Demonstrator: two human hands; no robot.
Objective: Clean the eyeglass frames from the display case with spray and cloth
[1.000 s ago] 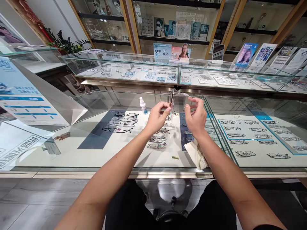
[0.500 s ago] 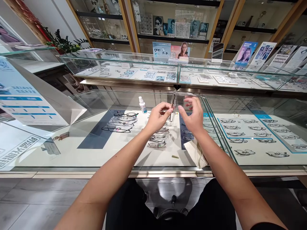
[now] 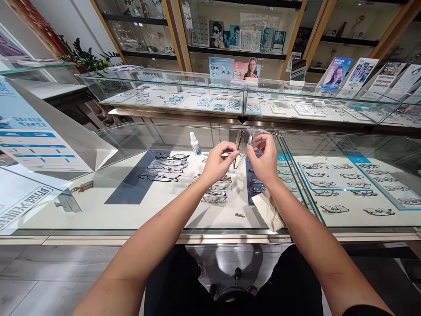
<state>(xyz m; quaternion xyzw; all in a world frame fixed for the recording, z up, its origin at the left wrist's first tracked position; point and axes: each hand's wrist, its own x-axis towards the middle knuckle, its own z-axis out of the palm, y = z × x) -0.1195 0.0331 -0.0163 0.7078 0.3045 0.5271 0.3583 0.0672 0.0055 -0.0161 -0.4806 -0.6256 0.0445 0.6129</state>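
Observation:
A pair of glasses (image 3: 240, 139) is held up edge-on above the glass counter. My left hand (image 3: 219, 161) pinches it from the left between thumb and fingers. From the right, my right hand (image 3: 264, 160) has thumb and fingers closed on another part of the same glasses, apparently a temple arm. The lenses are hard to make out. Left of my hands stands a white spray bottle (image 3: 195, 145). Below my right wrist lies a pale cleaning cloth (image 3: 265, 211), and a small gold-coloured bar (image 3: 240, 215) is to its left.
The glass display counter (image 3: 131, 223) holds several rows of glasses (image 3: 163, 168) on a dark mat at left and more frames (image 3: 334, 209) at right. A large folded sign (image 3: 42, 145) stands at the left. Another glass showcase (image 3: 177, 113) runs behind.
My right hand, apart from the glasses before, has closed its fingers on them. The glasses appear more spread between my hands. My left hand has hardly moved.

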